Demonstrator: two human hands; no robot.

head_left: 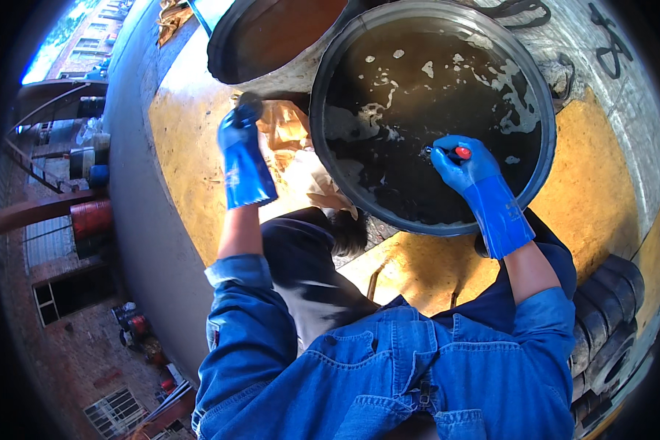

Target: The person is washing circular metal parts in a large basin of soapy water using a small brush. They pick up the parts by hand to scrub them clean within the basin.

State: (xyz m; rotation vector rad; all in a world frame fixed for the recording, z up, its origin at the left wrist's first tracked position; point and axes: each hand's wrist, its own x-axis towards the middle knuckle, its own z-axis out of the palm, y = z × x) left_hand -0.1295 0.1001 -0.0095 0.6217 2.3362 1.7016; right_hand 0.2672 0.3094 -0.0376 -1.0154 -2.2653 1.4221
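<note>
Both my hands wear long blue rubber gloves. My left hand (240, 139) is raised to the left of a wide black tub (317, 110). Its fingers are closed on a small dark, roundish part (250, 105), too blurred to name more exactly. Over the tub, my right hand (466, 165) grips a tool with a red handle (463, 152). A small dark tip shows by the thumb side; the tool's kind is hidden by the glove. Murky brown-black liquid (418, 110) with patches of pale foam fills much of the tub.
A second dark tub (279, 37) with reddish-brown liquid stands at the far left of the first. Crumpled brown paper (312, 180) lies between my left hand and the tub. Yellowish board (594, 183) covers the ground. Black ribbed rubber pieces (605, 315) are stacked at my right.
</note>
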